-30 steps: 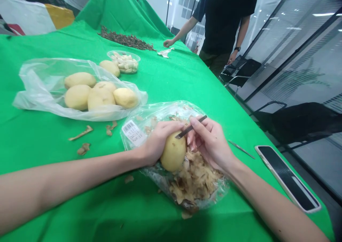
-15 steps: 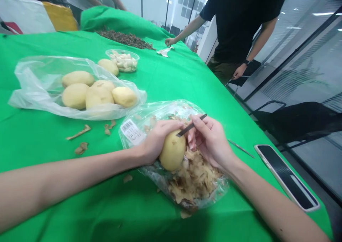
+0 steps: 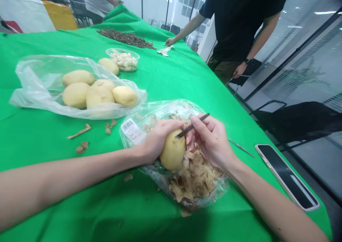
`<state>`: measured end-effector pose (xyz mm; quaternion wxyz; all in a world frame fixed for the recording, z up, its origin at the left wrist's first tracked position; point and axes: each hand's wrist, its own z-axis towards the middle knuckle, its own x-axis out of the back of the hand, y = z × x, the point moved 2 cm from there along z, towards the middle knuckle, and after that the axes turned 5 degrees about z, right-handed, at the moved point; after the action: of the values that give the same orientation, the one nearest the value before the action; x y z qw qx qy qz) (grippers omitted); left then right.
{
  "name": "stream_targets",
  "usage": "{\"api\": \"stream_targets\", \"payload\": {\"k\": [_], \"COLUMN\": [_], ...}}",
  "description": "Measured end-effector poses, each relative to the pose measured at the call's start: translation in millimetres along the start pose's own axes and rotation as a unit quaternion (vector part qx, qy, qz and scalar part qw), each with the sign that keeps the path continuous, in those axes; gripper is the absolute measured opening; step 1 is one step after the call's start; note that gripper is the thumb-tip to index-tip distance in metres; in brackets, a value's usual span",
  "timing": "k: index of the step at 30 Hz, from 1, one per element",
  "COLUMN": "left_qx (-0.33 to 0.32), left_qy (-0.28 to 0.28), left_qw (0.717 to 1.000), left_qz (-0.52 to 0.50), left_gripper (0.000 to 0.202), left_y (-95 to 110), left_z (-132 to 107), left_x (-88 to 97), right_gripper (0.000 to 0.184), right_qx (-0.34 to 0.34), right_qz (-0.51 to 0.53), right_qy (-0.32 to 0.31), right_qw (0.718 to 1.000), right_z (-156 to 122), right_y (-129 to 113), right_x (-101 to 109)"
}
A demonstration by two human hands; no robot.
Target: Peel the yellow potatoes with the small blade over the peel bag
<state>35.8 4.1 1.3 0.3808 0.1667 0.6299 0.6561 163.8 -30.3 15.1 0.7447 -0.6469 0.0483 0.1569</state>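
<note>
My left hand (image 3: pixel 160 138) is wrapped over the top of a peeled yellow potato (image 3: pixel 173 153), holding it just above a clear plastic bag (image 3: pixel 157 124). In my right hand (image 3: pixel 211 137), a thin dark tool (image 3: pixel 192 125) is pinched between the fingers, its tip at the potato's upper edge. Beneath both hands, a heap of brown peelings (image 3: pixel 193 179) fills the bag. A barcode label (image 3: pixel 133 131) sits on the bag's left part.
Several peeled potatoes (image 3: pixel 98 90) lie on a second plastic bag (image 3: pixel 34 96) on the green cloth (image 3: pixel 149 206). Behind stand a clear tub of pale cloves (image 3: pixel 123 59) and a brown heap (image 3: pixel 125 38). A phone (image 3: pixel 287 177) and thin metal tool (image 3: pixel 241 148) lie right; a co-worker (image 3: pixel 235 28) stands beyond.
My hands and the potato stay almost still, with the dark tool shifting only slightly. The view has tilted a little, bringing more of the far table and a person at the back into sight.
</note>
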Motion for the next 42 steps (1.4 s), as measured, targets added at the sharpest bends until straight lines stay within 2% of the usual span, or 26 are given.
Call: {"api": "stream_targets", "payload": {"k": [12,21,27,34,42], "left_qx": [-0.019,-0.006,-0.032,-0.025,-0.029], "left_qy": [0.039,-0.020,-0.015,0.010,0.009], "left_qw": [0.999,1.000,0.999,0.999,0.999], "left_qz": [0.029,-0.011,0.006,0.020,0.018], "left_gripper": [0.037,0.040,0.042,0.041,0.042], "left_y": [2.6,-3.0,0.5,2.3,2.0], "left_z": [1.1,1.5,1.2,0.6,1.2], "left_x": [0.1,1.2,0.7,-0.2,0.0], "right_gripper": [0.024,0.027,0.024,0.021,0.021], "right_qx": [0.009,0.006,0.012,0.009,0.009], "right_qz": [0.010,-0.003,-0.003,0.018,0.014], "right_qy": [-0.021,-0.016,-0.034,-0.046,-0.047], "right_qw": [1.000,1.000,0.999,0.999,0.999], "right_z": [0.6,2.4,1.0,1.5,0.2], "right_y": [0.5,0.1,0.9,2.0,0.6], "right_x": [0.5,2.4,1.9,1.8,2.4]}}
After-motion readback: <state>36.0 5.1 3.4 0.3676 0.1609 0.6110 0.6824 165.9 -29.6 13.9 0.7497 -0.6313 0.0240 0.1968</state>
